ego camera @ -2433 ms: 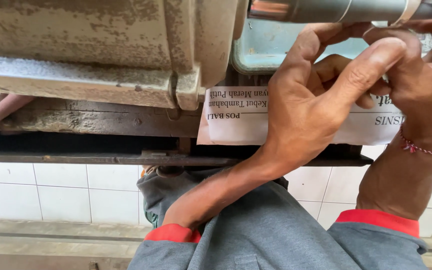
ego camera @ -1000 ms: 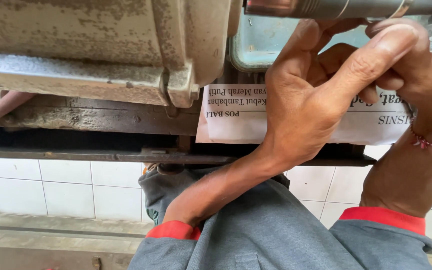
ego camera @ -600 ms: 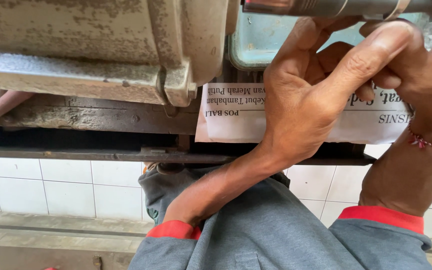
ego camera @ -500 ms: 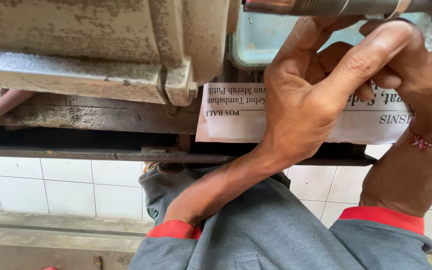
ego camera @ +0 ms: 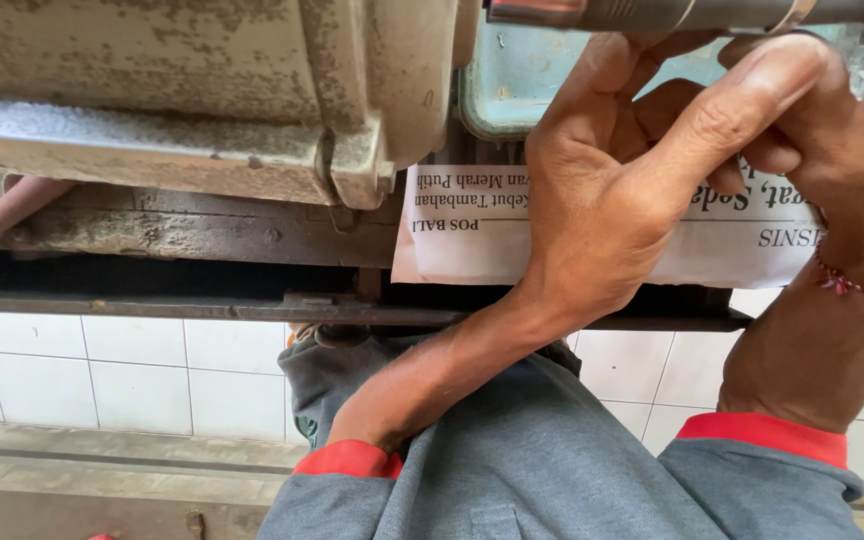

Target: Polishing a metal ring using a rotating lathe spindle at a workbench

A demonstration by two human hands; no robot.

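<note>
Little has shifted since the earlier frames: both hands have kept their place under the rod, and the view has only crept slightly to the right. Left hand lies with its back to the camera over the middle of the paper, thumb stretched up and right towards the rod, fingers curled away behind it; whether they grip anything cannot be told. Right hand sits just right of the left, touching it, its fingers bent and tucked behind the left thumb, so its hold is likewise hidden. A red thread bracelet circles the right wrist. The paper, white with printed text seen upside down, spreads out to the left and right of the hands, lying on a dark ledge. Left of the hands bulks a worn grey machine housing; just above them shows a pale green panel. Below the wrists come grey sleeves with red cuffs, and white tiles beyond.
</note>
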